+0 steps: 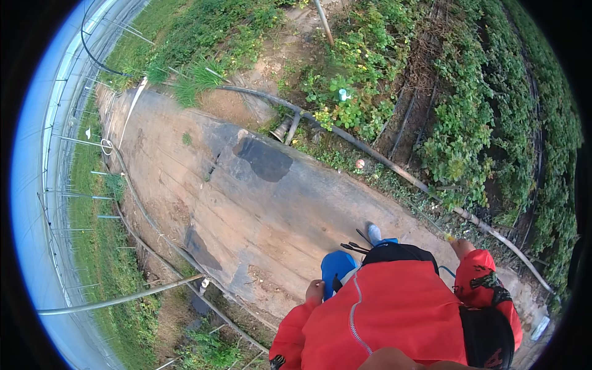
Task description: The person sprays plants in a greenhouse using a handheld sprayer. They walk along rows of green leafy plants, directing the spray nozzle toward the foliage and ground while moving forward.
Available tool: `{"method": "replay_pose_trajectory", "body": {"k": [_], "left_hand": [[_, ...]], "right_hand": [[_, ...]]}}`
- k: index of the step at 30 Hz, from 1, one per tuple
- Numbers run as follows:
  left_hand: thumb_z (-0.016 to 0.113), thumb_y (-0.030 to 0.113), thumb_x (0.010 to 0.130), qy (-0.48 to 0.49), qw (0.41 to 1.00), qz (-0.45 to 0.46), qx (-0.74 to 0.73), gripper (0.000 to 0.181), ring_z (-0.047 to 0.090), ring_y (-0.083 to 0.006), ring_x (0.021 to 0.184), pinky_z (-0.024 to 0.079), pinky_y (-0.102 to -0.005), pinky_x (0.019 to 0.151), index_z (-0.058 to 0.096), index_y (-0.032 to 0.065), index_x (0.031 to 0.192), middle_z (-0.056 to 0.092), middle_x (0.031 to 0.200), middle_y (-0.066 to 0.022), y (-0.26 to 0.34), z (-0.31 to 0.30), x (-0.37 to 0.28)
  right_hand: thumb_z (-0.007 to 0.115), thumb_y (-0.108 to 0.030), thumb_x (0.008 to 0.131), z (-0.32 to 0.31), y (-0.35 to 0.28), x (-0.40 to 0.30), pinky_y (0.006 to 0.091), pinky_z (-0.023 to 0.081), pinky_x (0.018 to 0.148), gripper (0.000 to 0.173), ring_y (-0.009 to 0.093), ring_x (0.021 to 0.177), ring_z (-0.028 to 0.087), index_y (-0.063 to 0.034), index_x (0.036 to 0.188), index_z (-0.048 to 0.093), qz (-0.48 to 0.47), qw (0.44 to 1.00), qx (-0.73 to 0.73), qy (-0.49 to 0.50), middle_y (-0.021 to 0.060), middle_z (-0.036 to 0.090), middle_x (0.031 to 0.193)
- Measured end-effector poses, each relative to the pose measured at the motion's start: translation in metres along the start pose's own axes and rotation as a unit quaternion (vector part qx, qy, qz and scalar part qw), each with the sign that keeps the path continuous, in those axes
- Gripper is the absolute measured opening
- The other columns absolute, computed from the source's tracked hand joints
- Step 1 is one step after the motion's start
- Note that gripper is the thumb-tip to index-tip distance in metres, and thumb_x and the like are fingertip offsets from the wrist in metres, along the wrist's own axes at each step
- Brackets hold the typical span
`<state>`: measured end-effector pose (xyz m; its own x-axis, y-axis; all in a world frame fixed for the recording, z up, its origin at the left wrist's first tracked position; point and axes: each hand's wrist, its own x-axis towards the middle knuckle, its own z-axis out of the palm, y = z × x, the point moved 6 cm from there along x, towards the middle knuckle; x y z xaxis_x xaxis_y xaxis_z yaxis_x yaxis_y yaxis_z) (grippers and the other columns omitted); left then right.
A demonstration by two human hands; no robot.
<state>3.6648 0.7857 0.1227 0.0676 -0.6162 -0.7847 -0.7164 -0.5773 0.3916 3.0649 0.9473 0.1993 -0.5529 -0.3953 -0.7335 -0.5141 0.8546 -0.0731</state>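
Note:
Below me, a red zip jacket (384, 305) covers my torso, above blue trousers (336, 266). Beside the trouser leg, at the lower middle, my left hand (315, 290) hangs with its fingers curled; whether it holds anything does not show. My right hand (461, 247), out to the right, is closed around a small yellow thing (448, 237), perhaps a handle or nozzle. A thin line runs up and left from it along the path's edge. Dark cords (355, 247) hang near my waist, and one shoe (374, 231) stands on the path.
A long dirt-covered path (240, 212) bears dark patches. A thick pipe (370, 150) lies along its right edge, beside leafy plant rows (462, 134). Hoses (152, 226) and a metal pole (120, 298) border the left. Plastic sheeting (32, 162) forms a greenhouse wall.

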Motion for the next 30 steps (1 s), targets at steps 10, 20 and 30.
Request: {"method": "replay_pose_trajectory", "body": {"k": [10, 20, 30], "left_hand": [[0.057, 0.022, 0.084, -0.067, 0.995, 0.007, -0.08, 0.026, 0.057, -0.0141, 0.065, 0.047, -0.0273, 0.058, 0.056, 0.0034, 0.101, 0.062, 0.078, -0.0084, 0.009, -0.109, 0.091], [0.057, 0.024, 0.084, -0.1, 0.993, 0.022, -0.051, 0.028, 0.059, -0.0162, 0.068, 0.049, -0.0286, 0.059, 0.055, 0.0039, 0.104, 0.062, 0.082, -0.01, -0.019, -0.228, 0.133], [0.056, 0.027, 0.084, -0.137, 0.987, 0.032, -0.075, 0.029, 0.059, -0.0157, 0.067, 0.049, -0.0292, 0.058, 0.055, 0.0042, 0.103, 0.061, 0.079, -0.0088, 0.0, -0.279, 0.201]], "right_hand": [[0.041, -0.05, 0.084, 0.051, -0.207, 0.059, 0.0315, 0.044, 0.044, 0.051, 0.017, 0.045, 0.053, -0.0034, 0.08, 0.061, -0.026, 0.986, 0.123, -0.112, 0.0082, 0.056, 0.056], [0.037, -0.057, 0.083, 0.058, -0.347, 0.015, 0.0327, 0.041, 0.041, 0.061, 0.018, 0.043, 0.05, 0.0005, 0.08, 0.059, 0.017, 0.976, 0.191, -0.105, 0.0103, 0.055, 0.058], [0.039, -0.058, 0.083, 0.07, -0.362, -0.004, 0.0332, 0.043, 0.042, 0.062, 0.019, 0.045, 0.053, 0.0002, 0.075, 0.058, 0.08, 0.978, 0.168, -0.09, 0.0102, 0.055, 0.057]]}}
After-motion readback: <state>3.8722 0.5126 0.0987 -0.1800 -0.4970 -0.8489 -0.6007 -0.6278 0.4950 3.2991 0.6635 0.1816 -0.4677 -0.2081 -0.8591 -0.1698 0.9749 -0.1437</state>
